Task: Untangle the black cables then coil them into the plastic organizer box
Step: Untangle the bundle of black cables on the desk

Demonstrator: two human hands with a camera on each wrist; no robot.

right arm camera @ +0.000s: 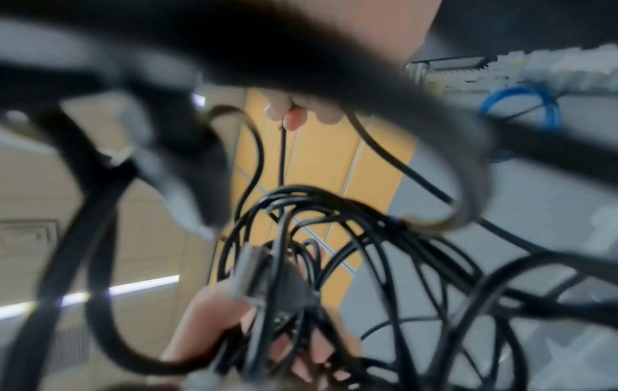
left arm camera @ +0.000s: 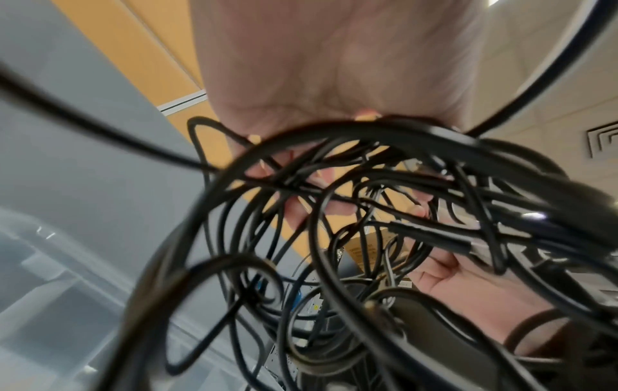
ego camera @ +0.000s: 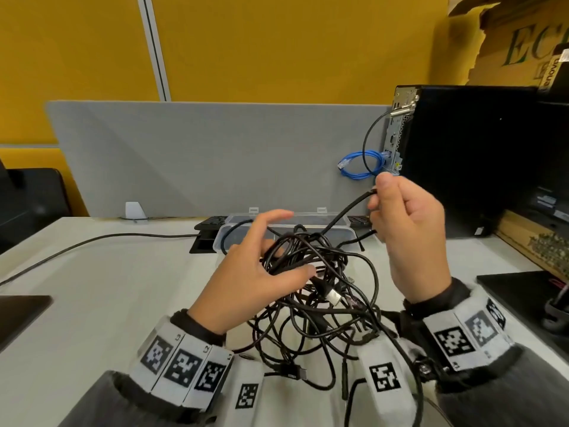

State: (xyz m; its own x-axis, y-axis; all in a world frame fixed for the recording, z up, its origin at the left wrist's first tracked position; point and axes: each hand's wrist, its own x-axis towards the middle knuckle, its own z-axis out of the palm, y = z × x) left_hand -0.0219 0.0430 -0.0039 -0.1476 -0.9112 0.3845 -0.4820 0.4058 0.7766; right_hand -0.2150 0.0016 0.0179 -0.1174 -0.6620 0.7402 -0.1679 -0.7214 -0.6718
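A tangle of black cables (ego camera: 320,291) hangs above the white desk in front of me, with loops trailing down to the desk. My left hand (ego camera: 264,260) grips the upper left of the tangle, thumb and fingers curled into the strands. My right hand (ego camera: 400,217) is raised to the right and pinches one black cable strand (ego camera: 354,204) that runs down into the knot. The clear plastic organizer box (ego camera: 360,234) stands behind the tangle, partly hidden by it. The left wrist view shows the black cables (left arm camera: 368,211) crossing my left palm. In the right wrist view, blurred black cables (right arm camera: 334,238) fill the frame.
A black computer tower (ego camera: 468,155) with a blue network cable (ego camera: 360,164) stands at the right. A grey divider panel (ego camera: 200,155) runs behind the desk. A separate black cable (ego camera: 92,241) crosses the desk on the left. Dark flat objects lie at both desk edges.
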